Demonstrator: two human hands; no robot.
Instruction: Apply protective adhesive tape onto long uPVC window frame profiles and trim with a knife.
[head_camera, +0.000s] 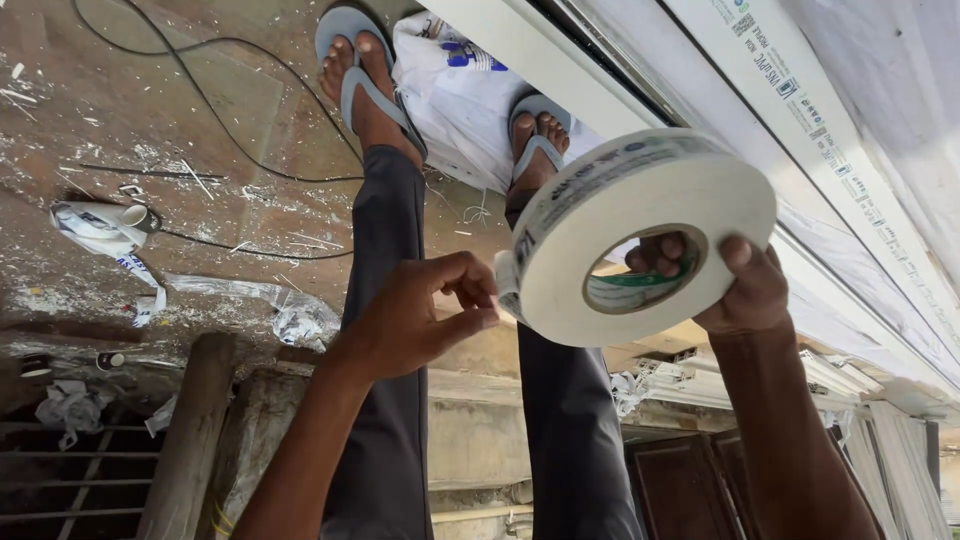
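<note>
A large white roll of tape (690, 195) is held up in front of me. My right hand (745, 290) grips it, with fingers hooked through its core and the thumb on the outer edge. My left hand (425, 310) pinches the loose end of the tape (505, 285) at the roll's left edge between thumb and fingers. Below the hands I see my own legs in dark trousers and my feet in blue-grey sandals (360, 80).
A long white window-frame profile (800, 90) runs diagonally on the right. A white plastic bag (460, 90) lies between the feet. A black cable (200, 90), crumpled wrapping (110, 235) and white scraps litter the dirty floor. A wooden post (195, 430) stands at the lower left.
</note>
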